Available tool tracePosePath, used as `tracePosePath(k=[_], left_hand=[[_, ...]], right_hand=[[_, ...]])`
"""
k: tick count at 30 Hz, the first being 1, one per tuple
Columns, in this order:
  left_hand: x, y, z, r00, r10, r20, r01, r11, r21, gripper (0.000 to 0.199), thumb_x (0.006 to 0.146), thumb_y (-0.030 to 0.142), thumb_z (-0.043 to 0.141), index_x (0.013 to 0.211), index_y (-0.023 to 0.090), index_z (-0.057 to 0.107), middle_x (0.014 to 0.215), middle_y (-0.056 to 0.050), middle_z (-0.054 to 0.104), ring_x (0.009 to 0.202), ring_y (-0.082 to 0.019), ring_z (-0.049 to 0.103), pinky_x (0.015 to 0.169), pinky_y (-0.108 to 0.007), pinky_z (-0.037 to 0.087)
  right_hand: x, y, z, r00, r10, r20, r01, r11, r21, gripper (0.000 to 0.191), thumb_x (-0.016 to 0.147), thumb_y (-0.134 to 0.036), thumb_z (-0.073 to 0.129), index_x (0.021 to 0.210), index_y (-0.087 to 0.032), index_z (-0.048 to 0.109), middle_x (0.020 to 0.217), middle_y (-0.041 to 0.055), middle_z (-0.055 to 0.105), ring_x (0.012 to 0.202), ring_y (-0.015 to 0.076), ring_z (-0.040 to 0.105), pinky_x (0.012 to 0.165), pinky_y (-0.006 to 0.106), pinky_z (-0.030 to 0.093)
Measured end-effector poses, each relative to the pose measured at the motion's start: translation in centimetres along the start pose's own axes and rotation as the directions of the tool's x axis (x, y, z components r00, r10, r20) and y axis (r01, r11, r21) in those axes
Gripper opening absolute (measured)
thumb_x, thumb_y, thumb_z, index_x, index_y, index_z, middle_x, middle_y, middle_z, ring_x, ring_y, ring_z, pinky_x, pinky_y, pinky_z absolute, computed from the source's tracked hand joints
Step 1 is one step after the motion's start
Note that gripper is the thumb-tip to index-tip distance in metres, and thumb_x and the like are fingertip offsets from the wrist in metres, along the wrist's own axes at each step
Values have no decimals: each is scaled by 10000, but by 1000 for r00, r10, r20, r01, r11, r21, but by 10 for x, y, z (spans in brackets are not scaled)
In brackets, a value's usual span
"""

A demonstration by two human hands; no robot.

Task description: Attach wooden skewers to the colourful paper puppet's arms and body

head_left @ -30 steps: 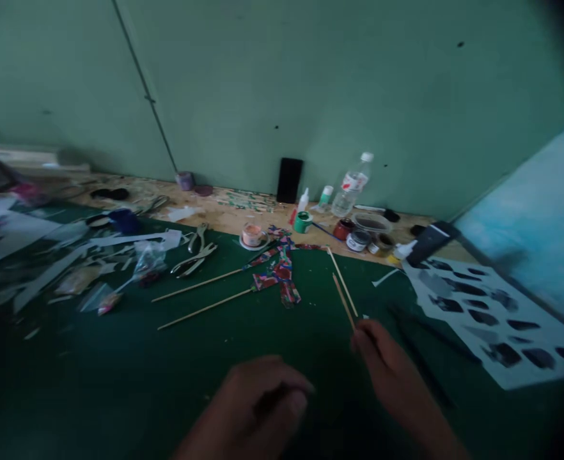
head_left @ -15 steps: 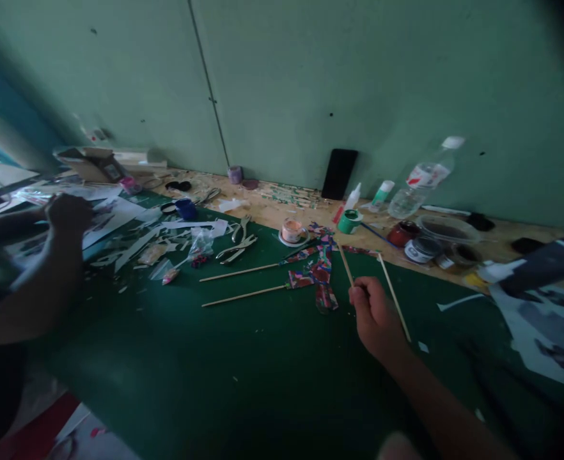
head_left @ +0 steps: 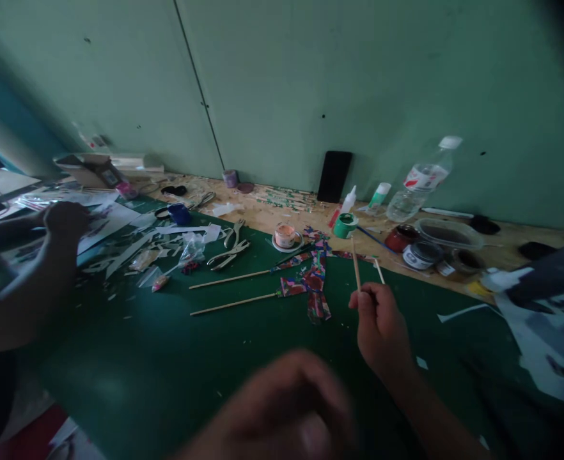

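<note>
- The thin stick [head_left: 355,265] stands near upright in your right hand [head_left: 380,319], its top end pointing up toward the green paint jar [head_left: 345,225]; your thumb and fingers are closed on its lower part, with no gap that shows.
- Just beside it, the pale stick [head_left: 380,271] runs from the tip of the patterned figure [head_left: 314,278] down behind your knuckles (whether it is fixed there, I cannot tell); if your wrist swings outward, your hand could knock it and drag the figure askew.
- The figure lies flat on the green mat [head_left: 167,358], with two light sticks, an upper one [head_left: 229,280] and a lower one [head_left: 234,305], reaching out to your left; a sleeve or palm sweeping low could catch their ends and twist the joints.
- Farther back, the peach paint jar [head_left: 285,236] sits close to the figure, and the green one looks open; a long reach with the stick's tip could tip either and spill onto the figure.
- Your right forearm comes in from the lower right, fist low over the mat, knuckles up; your left hand [head_left: 282,409] is nearer to you, blurred, fingers loosely curled over the thumb; I cannot tell whether it has hold of anything, and it could block your own view of the mat beneath.
</note>
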State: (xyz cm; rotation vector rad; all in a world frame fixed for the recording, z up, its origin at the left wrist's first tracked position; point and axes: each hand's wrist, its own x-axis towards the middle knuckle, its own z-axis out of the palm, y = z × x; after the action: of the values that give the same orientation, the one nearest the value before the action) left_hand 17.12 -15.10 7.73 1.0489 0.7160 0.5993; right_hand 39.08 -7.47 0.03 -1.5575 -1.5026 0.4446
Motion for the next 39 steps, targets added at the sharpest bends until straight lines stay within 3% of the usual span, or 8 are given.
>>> tracePosePath(k=[2,5,7,11,18,30,37,39], left_hand=[[1,6,-51,939,121,-322,-56,977,205,221,833,465,603,870,249,626,759,-6,581,676,-118,544,613,-255,424],[-5,7,-141,665,217,-714,323,779,538,344,856,492,494,945,195,644,724,-20,625,592,-137,542,517,-248,394],[-11,8,-191,575,361,-735,609,412,678,348,835,441,488,999,196,674,853,-38,692,742,-174,626,636,-261,459],[-12,13,-236,515,419,-748,727,248,640,415,833,361,449,1122,161,670,947,-104,714,880,-259,650,728,-321,472],[2,15,-235,559,441,-702,767,48,640,397,859,322,401,1049,162,711,1049,-163,700,1010,-327,621,829,-393,470],[2,19,-237,629,418,-655,747,-91,659,366,865,307,401,1025,192,710,1055,-127,700,1003,-310,623,788,-367,468],[-16,46,-195,539,549,-639,793,-72,605,440,921,353,315,961,103,675,940,-124,674,890,-316,621,734,-399,448],[-14,47,-169,461,639,-616,774,50,631,411,915,378,362,994,119,670,868,-52,670,854,-263,621,760,-383,449]], right_hand=[[0,1,2,999,-8,34,8,1000,-7,184,942,-372,365,916,-222,470,733,5,593,581,145,547,550,257,410],[-1,1,4,997,-5,74,6,1000,-16,190,937,-375,364,910,-222,473,718,7,596,590,153,564,546,260,412],[-2,0,5,997,7,80,-7,1000,-5,197,936,-381,361,900,-223,475,730,13,600,603,158,568,540,263,407],[-5,-5,5,997,34,76,-35,999,18,206,933,-392,365,881,-226,476,742,16,595,605,155,554,536,265,393],[-4,-6,2,997,31,72,-33,999,27,200,926,-383,375,871,-222,481,731,17,598,572,149,536,516,262,388],[-1,0,1,992,-13,126,10,1000,27,179,929,-360,381,888,-218,482,705,11,604,564,148,555,532,257,409],[1,0,1,994,-29,105,22,998,64,154,935,-331,393,904,-214,489,757,19,617,623,147,567,582,263,418],[0,1,2,993,3,114,-17,993,119,160,931,-344,412,919,-212,503,770,18,603,611,138,540,567,259,413]])
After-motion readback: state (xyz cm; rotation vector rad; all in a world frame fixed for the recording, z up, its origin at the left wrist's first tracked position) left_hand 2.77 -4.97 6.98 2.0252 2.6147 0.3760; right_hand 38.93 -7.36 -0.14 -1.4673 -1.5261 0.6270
